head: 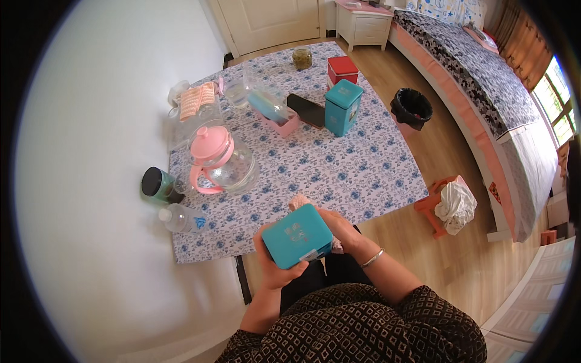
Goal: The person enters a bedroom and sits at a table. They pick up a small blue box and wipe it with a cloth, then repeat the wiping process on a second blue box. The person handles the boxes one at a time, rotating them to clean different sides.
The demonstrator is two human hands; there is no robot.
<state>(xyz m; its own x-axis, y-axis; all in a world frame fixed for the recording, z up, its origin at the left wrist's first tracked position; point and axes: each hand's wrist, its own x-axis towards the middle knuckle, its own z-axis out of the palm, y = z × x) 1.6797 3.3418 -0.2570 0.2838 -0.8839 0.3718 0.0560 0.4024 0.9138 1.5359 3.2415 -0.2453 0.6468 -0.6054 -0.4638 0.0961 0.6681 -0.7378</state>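
Observation:
A teal lidded tin (pixel 297 236) with writing on its top is gripped in my left hand (pixel 274 272), tilted in front of my lap at the table's near edge. My left thumb lies along its near side. At the tin's right side, my right hand (pixel 340 227) holds a pale pink cloth (pixel 299 201) against it. The cloth pokes out beyond the tin's far corner and below my right hand; the rest is hidden. Farther back on the table stand a second teal tin (pixel 343 109) and a red tin (pixel 342 70).
The flowered tablecloth (pixel 290 168) also bears a glass pitcher (pixel 227 163) with pink lid, a plastic bottle (pixel 181 218), a dark-lidded container (pixel 161 183), a phone (pixel 305 110), a pink box (pixel 283 125) and a jar (pixel 302 58). Rightward are an orange stool (pixel 429 204) and a bin (pixel 411 108).

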